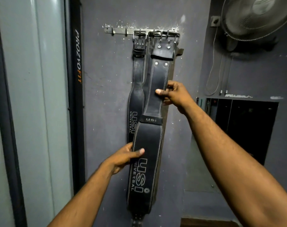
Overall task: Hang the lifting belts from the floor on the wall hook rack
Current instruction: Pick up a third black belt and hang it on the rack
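Note:
A metal hook rack is screwed to the grey wall at the top centre. A black leather lifting belt with USI lettering hangs from the rack's right hooks by its buckle. My right hand pinches its narrow upper strap. My left hand grips the left edge of its wide padded part, thumb across the front. A second black belt hangs behind and to the left from another hook. At least one more belt is partly hidden behind the front one.
The left end of the rack has free hooks. A dark gym machine post with lettering stands left of the belts. A wall fan with a dangling cord is upper right. A dark recessed cabinet sits at right.

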Action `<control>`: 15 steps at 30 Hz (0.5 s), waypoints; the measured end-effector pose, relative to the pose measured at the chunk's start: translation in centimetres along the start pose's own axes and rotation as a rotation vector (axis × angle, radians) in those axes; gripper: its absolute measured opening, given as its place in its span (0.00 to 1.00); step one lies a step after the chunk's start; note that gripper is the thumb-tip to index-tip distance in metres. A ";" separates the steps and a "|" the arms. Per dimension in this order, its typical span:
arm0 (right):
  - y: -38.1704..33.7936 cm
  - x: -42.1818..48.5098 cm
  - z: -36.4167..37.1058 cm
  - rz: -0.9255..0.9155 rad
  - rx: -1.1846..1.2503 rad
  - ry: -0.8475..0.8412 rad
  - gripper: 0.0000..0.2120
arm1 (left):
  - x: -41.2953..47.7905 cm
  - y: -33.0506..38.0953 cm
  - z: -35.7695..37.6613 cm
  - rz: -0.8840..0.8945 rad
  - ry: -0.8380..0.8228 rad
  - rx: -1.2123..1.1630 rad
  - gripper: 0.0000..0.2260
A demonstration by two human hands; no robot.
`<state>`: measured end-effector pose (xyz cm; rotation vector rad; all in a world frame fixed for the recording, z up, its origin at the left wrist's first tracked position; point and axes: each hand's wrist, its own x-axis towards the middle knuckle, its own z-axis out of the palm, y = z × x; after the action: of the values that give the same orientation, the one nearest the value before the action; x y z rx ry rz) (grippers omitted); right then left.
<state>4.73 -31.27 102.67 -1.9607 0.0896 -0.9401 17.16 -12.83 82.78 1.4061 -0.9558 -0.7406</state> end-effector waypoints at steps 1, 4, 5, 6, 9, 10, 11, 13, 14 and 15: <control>0.6 -0.4 0.3 0.013 0.001 -0.012 0.15 | 0.0 1.8 0.1 0.061 0.019 -0.055 0.27; 2.2 -1.8 1.4 0.023 0.018 -0.084 0.14 | 1.5 9.1 0.6 0.256 0.181 -0.132 0.30; 2.8 -2.3 1.9 0.022 0.020 -0.115 0.14 | 2.1 11.7 0.8 0.303 0.243 -0.123 0.30; 3.2 -2.7 2.3 0.019 0.016 -0.141 0.14 | 2.6 14.3 0.9 0.346 0.300 -0.110 0.27; 4.0 -4.5 3.3 0.017 -0.003 -0.198 0.13 | 3.7 19.6 0.7 0.388 0.417 -0.126 0.22; 4.2 -5.0 3.4 0.016 -0.011 -0.215 0.13 | 3.7 20.8 0.6 0.364 0.424 -0.139 0.21; 4.4 -5.5 3.6 0.018 -0.018 -0.230 0.14 | 3.7 21.7 0.5 0.337 0.414 -0.156 0.18; 5.0 -6.1 3.6 0.033 -0.033 -0.251 0.14 | 3.6 22.4 0.4 0.304 0.401 -0.178 0.13; 5.2 -6.4 3.5 0.045 -0.039 -0.261 0.14 | 3.7 22.5 0.4 0.303 0.410 -0.181 0.11; 5.3 -6.7 3.4 0.058 -0.045 -0.271 0.14 | 4.0 22.3 0.3 0.315 0.427 -0.190 0.09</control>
<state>3.80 -29.08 93.80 -2.0973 0.0123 -0.6330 16.10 -15.15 105.30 1.1490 -0.7242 -0.2704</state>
